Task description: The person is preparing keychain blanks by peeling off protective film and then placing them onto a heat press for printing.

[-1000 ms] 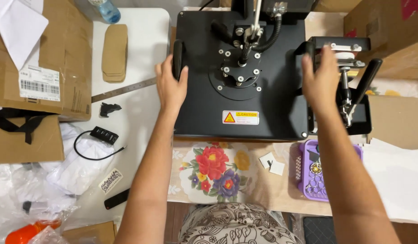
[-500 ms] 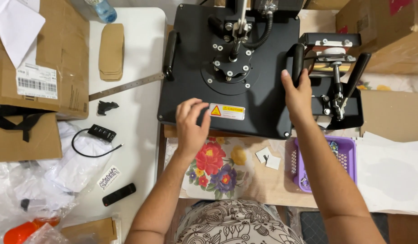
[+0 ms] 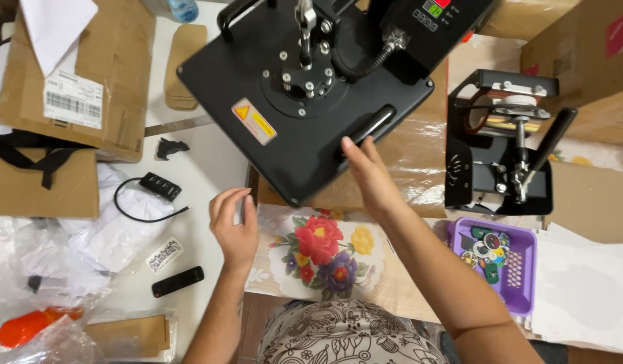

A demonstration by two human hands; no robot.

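Left of the heat press's black top plate (image 3: 291, 101), a small black hub (image 3: 160, 185) with its cable lies on the tabletop (image 3: 210, 168). The left hand (image 3: 235, 226) hovers loosely curled and empty, just below the plate's near corner. The plate sits skewed, its long axis running from upper left to lower right, front handle (image 3: 370, 126) facing lower right. The right hand (image 3: 370, 176), fingers extended, touches that handle's edge.

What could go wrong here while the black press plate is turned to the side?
The right hand touches the press plate near its handle; if the plate is hot, fingers could be burned. The plate hangs over the white table, so it might hit the steel ruler. The left hand hovers near its lower corner and could be bumped.
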